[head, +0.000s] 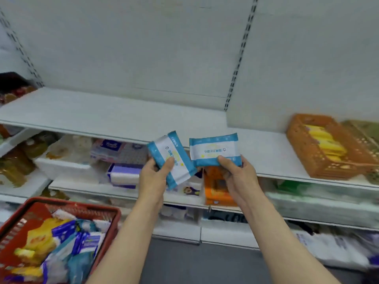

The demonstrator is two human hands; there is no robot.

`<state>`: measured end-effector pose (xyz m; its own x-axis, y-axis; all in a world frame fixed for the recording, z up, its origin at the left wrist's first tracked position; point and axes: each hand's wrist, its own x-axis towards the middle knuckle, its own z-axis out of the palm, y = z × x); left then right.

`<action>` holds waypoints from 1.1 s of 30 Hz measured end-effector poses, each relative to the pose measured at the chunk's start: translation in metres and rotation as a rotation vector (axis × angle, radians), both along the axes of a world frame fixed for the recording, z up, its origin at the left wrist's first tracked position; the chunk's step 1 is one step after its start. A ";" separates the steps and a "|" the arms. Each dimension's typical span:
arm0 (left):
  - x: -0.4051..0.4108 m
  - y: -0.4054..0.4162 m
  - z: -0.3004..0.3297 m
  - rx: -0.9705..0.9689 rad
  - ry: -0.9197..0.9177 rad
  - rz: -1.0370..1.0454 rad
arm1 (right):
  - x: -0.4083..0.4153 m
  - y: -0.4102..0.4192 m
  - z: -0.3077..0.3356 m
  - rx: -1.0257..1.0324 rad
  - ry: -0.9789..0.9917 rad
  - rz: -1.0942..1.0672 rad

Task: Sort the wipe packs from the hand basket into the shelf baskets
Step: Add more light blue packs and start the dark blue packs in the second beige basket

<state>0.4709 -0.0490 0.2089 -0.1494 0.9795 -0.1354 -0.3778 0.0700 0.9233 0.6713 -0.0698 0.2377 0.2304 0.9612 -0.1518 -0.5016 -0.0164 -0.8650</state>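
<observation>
Head view shows both hands raised in front of the white metal shelf (123, 113), each clamped on one flat blue-and-white plastic wipe pack. The left hand (153, 173) grips its tilted blue-and-white wipe pack (171, 158) by the lower edge, thumb across the front, while the right hand (235, 175) pinches the level blue-and-white wipe pack (214, 149) along its bottom seam; the two packs sit just beside each other, not touching, printed faces toward the camera, probably so the labels can be checked as the same kind before sorting. At 8 o'clock the red plastic hand basket (86, 210) holds a jumble of yellow, blue and purple packs, so plenty seems left to sort. At 3 o'clock on the shelf stands an orange woven shelf basket (303, 152) with yellow packs in it, and a greenish basket (365, 132) touches its far side, its contents too blurred to tell. Neither visibly holds blue packs, so the right home for this pair is my guess only: likely somewhere to the right.
</observation>
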 end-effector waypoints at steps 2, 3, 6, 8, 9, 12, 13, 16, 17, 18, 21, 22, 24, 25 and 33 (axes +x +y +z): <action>0.054 -0.007 0.013 0.034 -0.004 -0.039 | 0.052 -0.018 0.009 0.014 -0.010 -0.089; 0.083 -0.012 0.019 0.042 -0.011 -0.059 | 0.079 -0.029 0.014 0.013 -0.023 -0.121; 0.175 -0.034 0.033 0.058 0.000 -0.151 | 0.169 -0.061 0.025 -0.026 -0.108 -0.229; 0.228 -0.047 0.039 0.073 0.023 -0.204 | 0.224 -0.077 0.031 -0.076 -0.127 -0.280; 0.252 -0.052 0.040 0.072 0.037 -0.222 | 0.250 -0.084 0.033 -0.106 -0.123 -0.293; 0.313 -0.062 0.043 0.054 0.037 -0.267 | 0.315 -0.101 0.039 -0.155 -0.104 -0.246; 0.329 -0.064 0.044 0.046 0.043 -0.271 | 0.333 -0.104 0.041 -0.158 -0.104 -0.219; 0.370 -0.060 0.048 0.038 0.073 -0.275 | 0.377 -0.103 0.045 -0.136 -0.098 -0.194; 0.382 -0.056 0.049 0.041 0.085 -0.277 | 0.390 -0.100 0.045 -0.124 -0.087 -0.210; 0.393 -0.050 0.051 0.049 0.098 -0.282 | 0.402 -0.094 0.045 -0.112 -0.072 -0.236; 0.432 -0.024 0.054 0.075 0.117 -0.311 | 0.443 -0.072 0.043 -0.057 -0.081 -0.297; 0.447 -0.013 0.054 0.078 0.103 -0.322 | 0.457 -0.063 0.043 -0.044 -0.095 -0.309; 0.480 0.013 0.053 0.086 0.057 -0.348 | 0.488 -0.045 0.044 -0.030 -0.133 -0.340; 0.498 0.027 0.053 0.097 0.039 -0.359 | 0.505 -0.035 0.046 -0.030 -0.159 -0.363; 0.624 0.115 0.062 0.157 0.025 -0.427 | 0.633 0.026 0.077 -0.073 -0.301 -0.535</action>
<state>1.0947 0.0659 0.2712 0.2710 0.9624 0.0185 -0.3229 0.0728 0.9436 1.3042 -0.0441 0.3149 0.7208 0.6900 -0.0661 -0.1903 0.1053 -0.9761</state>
